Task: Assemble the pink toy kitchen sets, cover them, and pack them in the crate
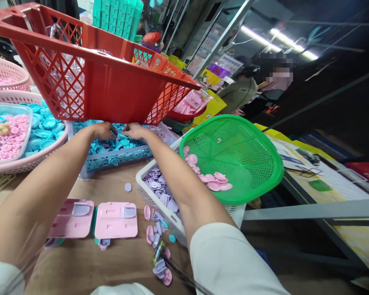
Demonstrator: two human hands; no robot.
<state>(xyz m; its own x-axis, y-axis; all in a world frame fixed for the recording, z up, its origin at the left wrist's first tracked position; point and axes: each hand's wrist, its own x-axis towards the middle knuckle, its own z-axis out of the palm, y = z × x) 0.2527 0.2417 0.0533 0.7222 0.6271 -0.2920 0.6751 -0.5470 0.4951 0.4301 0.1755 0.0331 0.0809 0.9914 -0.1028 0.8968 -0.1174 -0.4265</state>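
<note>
Both my arms reach forward under a big red crate. My left hand and my right hand rest in a light blue basket of small teal plastic parts. The fingers of both hands are curled down among the parts; what they pinch is too small to make out. The two hands are nearly touching. On the brown table near me lie two pink lidded cases.
A white basket of lilac parts sits under my right forearm, with a green basket holding pink discs tilted on it. Left are pink baskets with blue lids and a tray of pink parts. Loose pieces litter the table. People stand at the back right.
</note>
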